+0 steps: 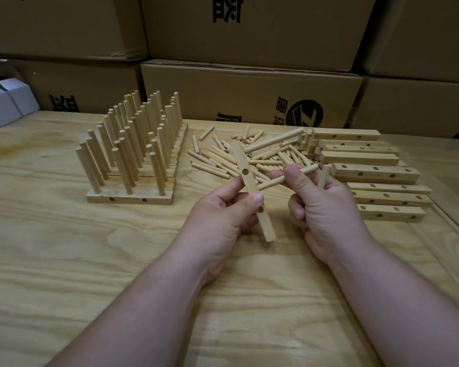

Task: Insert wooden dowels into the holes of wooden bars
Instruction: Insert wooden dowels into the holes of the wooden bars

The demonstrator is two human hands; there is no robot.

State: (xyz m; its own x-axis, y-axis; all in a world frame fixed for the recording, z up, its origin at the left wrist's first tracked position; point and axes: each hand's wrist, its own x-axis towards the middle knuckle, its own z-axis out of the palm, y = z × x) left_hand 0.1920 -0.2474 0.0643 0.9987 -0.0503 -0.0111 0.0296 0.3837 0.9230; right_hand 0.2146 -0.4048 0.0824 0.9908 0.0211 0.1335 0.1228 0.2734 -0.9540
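Observation:
My left hand (223, 210) grips a wooden bar (245, 173) held nearly upright above the table. One dowel (276, 140) sticks out of the bar's upper part, pointing up and to the right. An empty hole shows in the bar's middle. My right hand (323, 205) pinches a second dowel (306, 170) between thumb and fingers, its left end touching the bar just below the empty hole. Another dowel (323, 174) pokes up from between the fingers of that hand.
Several finished bars with upright dowels (133, 144) stand at the left. A heap of loose dowels (223, 157) lies in the middle, and stacked empty bars (374, 176) lie at the right. Cardboard boxes (249, 88) line the table's far edge.

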